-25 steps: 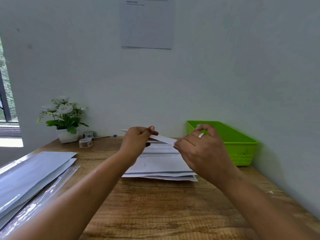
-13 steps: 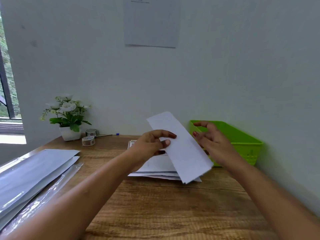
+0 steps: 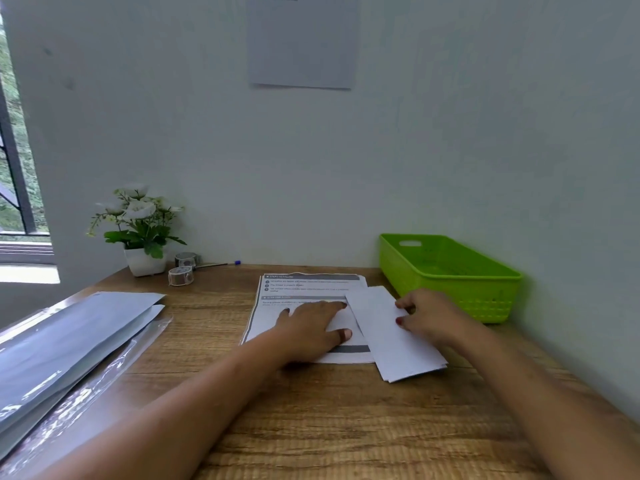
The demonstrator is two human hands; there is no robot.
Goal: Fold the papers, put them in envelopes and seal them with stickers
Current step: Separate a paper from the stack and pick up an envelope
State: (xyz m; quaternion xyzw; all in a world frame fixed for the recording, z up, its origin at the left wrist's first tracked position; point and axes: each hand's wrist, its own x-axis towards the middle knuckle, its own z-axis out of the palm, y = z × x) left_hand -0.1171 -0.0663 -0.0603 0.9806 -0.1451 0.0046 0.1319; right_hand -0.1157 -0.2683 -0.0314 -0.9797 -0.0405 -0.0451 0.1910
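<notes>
Wood-grain bench [image 3: 346, 427] runs up to a plain pale wall, with a window [image 3: 14, 168] at the far left edge of the frame. At lower left the grey envelopes [image 3: 69, 334] lie overlapped on a clear plastic sleeve [image 3: 86, 386]. Behind them, by the wall, stands a small potted plant [image 3: 138, 233]. Just right of it are two small rolls [image 3: 180, 275], which I take for the stickers, and a pen [image 3: 221, 264].

High in the middle a sheet [image 3: 301, 39] is stuck to the wall. Below it the stack of printed papers [image 3: 304, 289] lies flat, and my left grip [image 3: 311, 327] rests on it with fingers straight, holding nothing. The folded paper [image 3: 391, 334] lies slantwise over the stack's right edge, its near end on bare wood. My right grip [image 3: 429, 317] has curled fingertips on that paper's right edge; whether it pinches or only presses I cannot tell. Furthest right sits the green basket [image 3: 460, 296], near the wall.

I judge the folded paper light, thin and springy at its creases, so the layers could fan apart if lifted by one ply. I would take it along a long edge through all layers, thumb over and fingers under, lightly enough not to crumple it. The envelopes look slick and may slide on the bench.
</notes>
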